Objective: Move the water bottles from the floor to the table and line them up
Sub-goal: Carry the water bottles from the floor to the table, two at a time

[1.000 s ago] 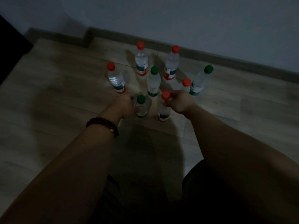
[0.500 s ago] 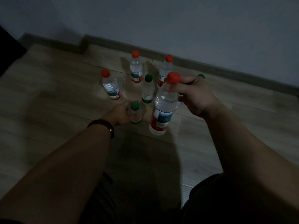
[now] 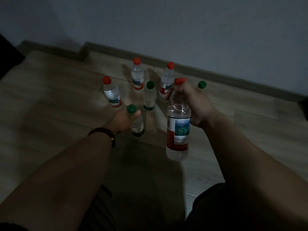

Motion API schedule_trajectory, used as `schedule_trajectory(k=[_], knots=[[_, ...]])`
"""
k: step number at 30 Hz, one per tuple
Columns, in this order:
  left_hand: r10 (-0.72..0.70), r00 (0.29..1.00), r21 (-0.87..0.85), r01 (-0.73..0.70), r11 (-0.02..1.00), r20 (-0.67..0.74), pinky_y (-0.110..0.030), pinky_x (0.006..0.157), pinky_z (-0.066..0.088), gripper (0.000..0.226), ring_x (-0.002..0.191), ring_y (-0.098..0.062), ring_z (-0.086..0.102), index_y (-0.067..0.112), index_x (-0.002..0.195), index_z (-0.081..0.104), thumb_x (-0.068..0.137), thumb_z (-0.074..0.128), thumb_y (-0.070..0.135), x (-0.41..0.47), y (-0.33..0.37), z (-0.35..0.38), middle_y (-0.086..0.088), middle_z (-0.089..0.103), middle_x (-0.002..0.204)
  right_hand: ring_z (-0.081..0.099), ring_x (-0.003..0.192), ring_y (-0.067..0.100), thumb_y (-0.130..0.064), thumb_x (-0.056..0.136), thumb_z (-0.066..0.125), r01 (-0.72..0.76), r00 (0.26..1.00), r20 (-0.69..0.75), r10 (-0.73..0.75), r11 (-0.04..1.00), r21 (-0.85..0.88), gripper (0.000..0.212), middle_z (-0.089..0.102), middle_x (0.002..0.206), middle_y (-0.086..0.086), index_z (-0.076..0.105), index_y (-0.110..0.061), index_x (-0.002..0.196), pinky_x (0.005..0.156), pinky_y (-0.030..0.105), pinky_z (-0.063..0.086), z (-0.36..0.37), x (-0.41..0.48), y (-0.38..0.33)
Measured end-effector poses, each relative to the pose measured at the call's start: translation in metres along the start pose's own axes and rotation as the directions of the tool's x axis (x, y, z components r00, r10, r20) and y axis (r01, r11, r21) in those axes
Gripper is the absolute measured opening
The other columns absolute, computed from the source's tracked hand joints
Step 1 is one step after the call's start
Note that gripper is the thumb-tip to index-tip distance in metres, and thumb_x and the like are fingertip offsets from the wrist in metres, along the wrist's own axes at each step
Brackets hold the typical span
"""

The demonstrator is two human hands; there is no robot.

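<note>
My right hand (image 3: 193,104) grips the neck of a red-capped water bottle (image 3: 178,130) and holds it in the air above the wooden floor. My left hand (image 3: 121,120) grips a smaller green-capped bottle (image 3: 137,125) just under its cap; that bottle looks slightly raised off the floor. Still standing on the floor are three red-capped bottles (image 3: 112,94) (image 3: 137,75) (image 3: 166,80) and a green-capped one (image 3: 149,95). Behind my right hand only the green cap of another bottle (image 3: 202,84) shows. No table is in view.
The room is dim. A grey wall with a dark skirting board (image 3: 216,74) runs close behind the bottles. A dark object (image 3: 6,54) fills the left edge. My legs in dark shorts (image 3: 216,210) are at the bottom.
My right hand has lifted the red-capped bottle off the floor and brought it up toward me. My left hand has kept its grip on the green-capped bottle and begun raising it.
</note>
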State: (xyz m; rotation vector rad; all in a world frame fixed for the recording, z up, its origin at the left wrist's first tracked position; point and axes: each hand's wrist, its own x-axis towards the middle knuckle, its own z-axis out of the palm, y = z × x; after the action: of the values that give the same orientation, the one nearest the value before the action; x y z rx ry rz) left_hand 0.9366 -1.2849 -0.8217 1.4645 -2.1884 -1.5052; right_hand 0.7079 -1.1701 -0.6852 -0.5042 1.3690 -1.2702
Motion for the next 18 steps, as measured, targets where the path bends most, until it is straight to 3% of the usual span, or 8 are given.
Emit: schedule_trajectory(k=[2,5,10,12,15,18], knots=[[-0.044,0.999,-0.088,0.044,0.995,0.007,-0.041,0.099,0.05,0.054,0.109,-0.017,0.064,0.024,0.115,0.066,0.088,0.055,0.07,-0.004,-0.001,-0.004,0.0,0.069,0.117,0.07,0.081,0.027,-0.021,0.089,0.064,-0.014,1.0,0.021,0.014,1.0,-0.015,0.03,0.071,0.094,0.017,0.068,0.003,0.107,0.077,0.042,0.058,0.002,0.0,0.001],[-0.048,0.998,-0.174,0.04,0.984,-0.041,-0.035,0.094,0.051,0.058,0.101,-0.01,0.067,0.031,0.099,0.07,0.074,0.054,0.081,-0.01,0.01,-0.011,0.01,0.072,0.102,0.068,0.084,0.032,-0.014,0.09,0.062,-0.048,0.997,0.058,0.046,0.998,0.033,0.02,0.07,0.089,0.016,0.066,0.002,0.099,0.084,0.051,0.059,0.006,-0.001,0.0],[-0.059,0.99,-0.453,-0.005,0.892,-0.126,-0.046,0.092,0.055,0.037,0.096,-0.017,0.074,0.039,0.091,0.073,0.078,0.064,0.072,-0.016,0.034,-0.024,0.004,0.077,0.098,0.065,0.089,0.029,-0.02,0.088,0.063,-0.111,0.993,0.043,0.112,0.994,-0.018,0.02,0.069,0.092,0.013,0.069,-0.005,0.099,0.095,0.05,0.052,0.014,0.004,0.002],[-0.066,0.987,-0.515,-0.02,0.857,-0.149,-0.039,0.082,0.053,0.036,0.09,-0.011,0.075,0.04,0.093,0.073,0.081,0.062,0.072,-0.022,0.047,-0.031,0.007,0.077,0.098,0.063,0.087,0.029,-0.024,0.091,0.063,-0.178,0.978,0.097,0.184,0.982,-0.063,0.021,0.066,0.092,0.015,0.065,-0.005,0.099,0.089,0.046,0.053,0.015,0.006,0.004],[-0.023,0.983,-0.504,-0.072,0.861,-0.18,-0.036,0.076,0.048,0.044,0.082,-0.012,0.073,0.024,0.092,0.07,0.084,0.059,0.066,-0.022,0.068,-0.04,0.006,0.076,0.088,0.066,0.069,0.028,-0.034,0.092,0.069,-0.295,0.942,0.14,0.305,0.951,-0.093,0.028,0.067,0.081,0.017,0.063,-0.007,0.091,0.068,0.037,0.058,0.014,0.008,0.008],[0.081,0.997,-0.671,-0.046,0.74,0.02,-0.034,0.071,0.052,0.031,0.074,-0.023,0.064,0.01,0.087,0.065,0.088,0.064,0.041,-0.026,0.096,-0.047,-0.01,0.065,0.082,0.068,0.064,0.028,-0.038,0.09,0.072,-0.338,0.931,0.128,0.342,0.94,-0.047,0.035,0.067,0.079,0.017,0.064,-0.007,0.103,0.062,0.039,0.06,0.008,0.008,0.009]])
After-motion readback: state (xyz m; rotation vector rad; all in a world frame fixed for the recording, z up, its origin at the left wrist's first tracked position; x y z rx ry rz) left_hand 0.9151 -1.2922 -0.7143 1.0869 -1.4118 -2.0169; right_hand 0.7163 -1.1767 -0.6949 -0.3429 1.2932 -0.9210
